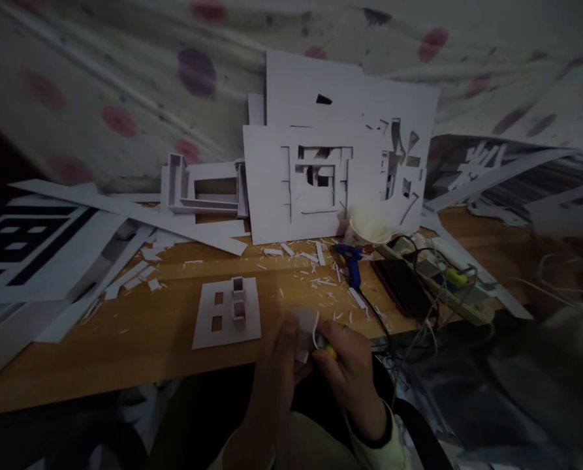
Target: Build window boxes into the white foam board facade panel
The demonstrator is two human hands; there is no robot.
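Note:
Just over the table's front edge, my left hand (280, 352) pinches a small piece of white foam board (305, 331). My right hand (348, 362), close beside it, is closed around a small yellow-and-grey tool (330, 351), mostly hidden by the fingers. A thin curved white strip (316, 328) stands up at the board's edge between the hands. To the left lies a flat white panel (203, 331) with rectangular cutouts and a small upright box-like part (238, 300) on it.
A blue glue gun (352, 264) lies behind my right hand, its cord trailing forward. Right of it are a dark phone (403, 287) and a power strip (472, 307) with tangled cables. Cut white sheets (271, 189) lean at the back. White scraps litter the wooden table (164, 352).

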